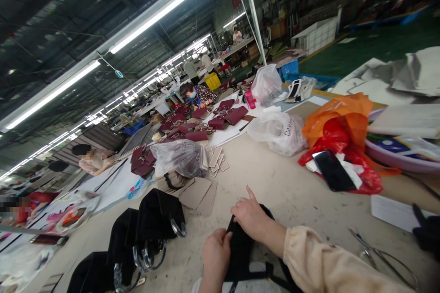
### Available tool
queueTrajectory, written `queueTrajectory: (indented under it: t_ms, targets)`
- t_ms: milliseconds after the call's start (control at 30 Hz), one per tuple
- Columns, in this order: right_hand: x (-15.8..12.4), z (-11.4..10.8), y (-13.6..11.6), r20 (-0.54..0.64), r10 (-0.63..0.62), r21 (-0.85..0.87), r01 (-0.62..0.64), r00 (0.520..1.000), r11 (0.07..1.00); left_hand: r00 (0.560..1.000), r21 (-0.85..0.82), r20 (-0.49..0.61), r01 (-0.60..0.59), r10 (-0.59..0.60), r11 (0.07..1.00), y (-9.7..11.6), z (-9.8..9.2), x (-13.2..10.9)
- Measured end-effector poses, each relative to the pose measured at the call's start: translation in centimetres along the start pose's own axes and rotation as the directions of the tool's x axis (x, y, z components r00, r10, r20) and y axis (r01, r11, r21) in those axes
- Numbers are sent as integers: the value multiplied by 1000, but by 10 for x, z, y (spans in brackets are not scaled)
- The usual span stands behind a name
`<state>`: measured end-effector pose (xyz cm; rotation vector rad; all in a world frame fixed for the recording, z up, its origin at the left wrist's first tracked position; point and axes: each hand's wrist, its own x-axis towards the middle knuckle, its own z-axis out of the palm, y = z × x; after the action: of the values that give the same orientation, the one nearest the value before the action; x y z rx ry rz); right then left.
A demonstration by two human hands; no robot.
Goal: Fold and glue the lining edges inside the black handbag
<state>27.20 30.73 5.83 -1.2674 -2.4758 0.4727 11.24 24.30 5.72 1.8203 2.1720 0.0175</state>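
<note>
Across the broad table (275,169) we go, where the black bags (158,215) crowd the left side, near enough that a wide swing of that arm might topple one, and the black cloth (240,256) sits front and centre between the hands, liable to skew if they pull unevenly. Over by the right sleeve (323,256) lie scissors (373,249), which a careless sweep could snag; the right hand (252,217) rests over the cloth, forefinger lifted, pinch impossible to tell, while the left hand (216,254) nips its edge between thumb and fingers, so a slack hold risks slipping.
</note>
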Motion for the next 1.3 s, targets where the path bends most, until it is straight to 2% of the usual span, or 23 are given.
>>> queueTrajectory:
  t_ms: [200, 367, 433, 533, 667, 767, 900, 1000, 1300]
  targets:
    - [1, 7, 3, -22, -6, -17, 6, 1000, 1000, 1000, 21, -3, -14, 14, 1000, 1, -1, 1]
    - [3, 9, 4, -4, -6, -13, 6, 1000, 1000, 998, 45, 65, -16, 13, 999, 9, -11, 0]
    - [4, 8, 3, 15, -1, -17, 1, 1000, 1000, 996, 3, 77, -51, 50, 999, 14, -14, 2]
    - [4, 3, 3, 32, 3, -23, -3, 999, 1000, 994, -46, 40, -103, 105, 994, 19, -13, 8]
    - [-3, -3, 8, 8, -68, 31, 68, 998, 997, 998, 52, 8, -64, 64, 997, 19, -8, 17]
    - [-9, -5, 13, -61, -130, 24, 132, 990, 991, 999, 90, -4, -48, 48, 995, 18, -6, 18]
    - [-8, -4, 17, -134, -78, -33, 74, 988, 997, 1000, 103, -8, -25, 26, 994, 19, -5, 17]
    - [-5, -3, 17, -133, -41, -36, 37, 990, 999, 999, 98, -2, -33, 33, 995, 20, -5, 17]
    - [-1, -1, 15, -116, -49, -86, 39, 992, 996, 999, 61, 1, -39, 39, 997, 20, -5, 15]
